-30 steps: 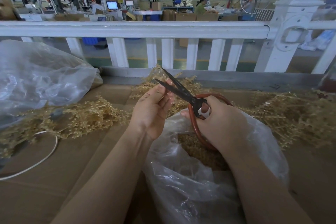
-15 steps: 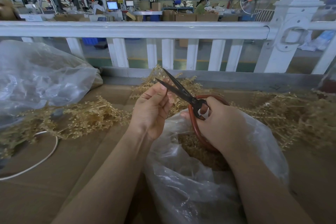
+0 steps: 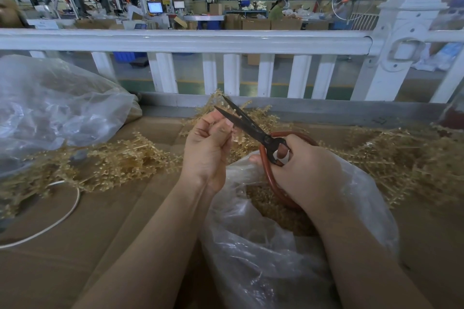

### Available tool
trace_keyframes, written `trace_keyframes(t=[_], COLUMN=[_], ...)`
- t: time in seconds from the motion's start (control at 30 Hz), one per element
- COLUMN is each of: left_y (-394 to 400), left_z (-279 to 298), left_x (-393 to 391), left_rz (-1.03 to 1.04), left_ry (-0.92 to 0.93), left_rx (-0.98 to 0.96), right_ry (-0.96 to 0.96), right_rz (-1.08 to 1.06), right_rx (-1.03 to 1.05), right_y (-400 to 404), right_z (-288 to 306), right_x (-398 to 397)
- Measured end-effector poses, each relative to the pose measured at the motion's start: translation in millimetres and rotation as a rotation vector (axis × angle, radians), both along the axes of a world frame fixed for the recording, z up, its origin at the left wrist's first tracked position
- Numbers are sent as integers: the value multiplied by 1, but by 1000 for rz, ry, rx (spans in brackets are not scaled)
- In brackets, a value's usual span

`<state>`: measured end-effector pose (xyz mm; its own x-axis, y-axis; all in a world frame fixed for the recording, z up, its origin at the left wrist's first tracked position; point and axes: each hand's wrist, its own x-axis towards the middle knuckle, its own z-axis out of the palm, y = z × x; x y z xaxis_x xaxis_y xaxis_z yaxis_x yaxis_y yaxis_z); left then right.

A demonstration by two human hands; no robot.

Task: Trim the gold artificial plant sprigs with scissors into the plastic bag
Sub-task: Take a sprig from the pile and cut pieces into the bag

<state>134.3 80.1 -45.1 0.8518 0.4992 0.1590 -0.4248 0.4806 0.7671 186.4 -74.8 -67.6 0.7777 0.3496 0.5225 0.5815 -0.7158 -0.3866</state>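
My right hand point(image 3: 303, 170) grips the red-brown handles of black scissors point(image 3: 244, 125), whose blades stand slightly apart and point up-left. My left hand point(image 3: 207, 148) pinches a small gold sprig piece point(image 3: 234, 133) at its fingertips, right against the lower blade. Below both hands an open clear plastic bag point(image 3: 263, 246) holds a heap of gold trimmings point(image 3: 273, 208). Loose gold sprigs lie in piles to the left point(image 3: 113, 165), behind the hands point(image 3: 253, 118) and to the right point(image 3: 406, 163).
Brown cardboard point(image 3: 88, 246) covers the work surface. A large clear bag point(image 3: 50, 113) bulges at the left, with a white cord point(image 3: 70, 213) looping near it. A white railing point(image 3: 200, 42) closes off the far edge.
My left hand has curled its fingers tighter on the sprig piece at the blades. The scissors have shifted only slightly.
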Motion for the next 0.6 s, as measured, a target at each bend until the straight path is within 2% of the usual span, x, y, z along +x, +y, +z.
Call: trace_keyframes(t=[0.27, 0.6], left_y=[3, 5], left_z=[0, 2], left_x=[2, 0], left_rz=[-63, 29], left_ry=[32, 59], left_rx=[-47, 193], right_ry=[-28, 18], right_rz=[-18, -2], right_rx=[10, 14], right_y=[2, 1], right_z=[-4, -5], right_x=[5, 8])
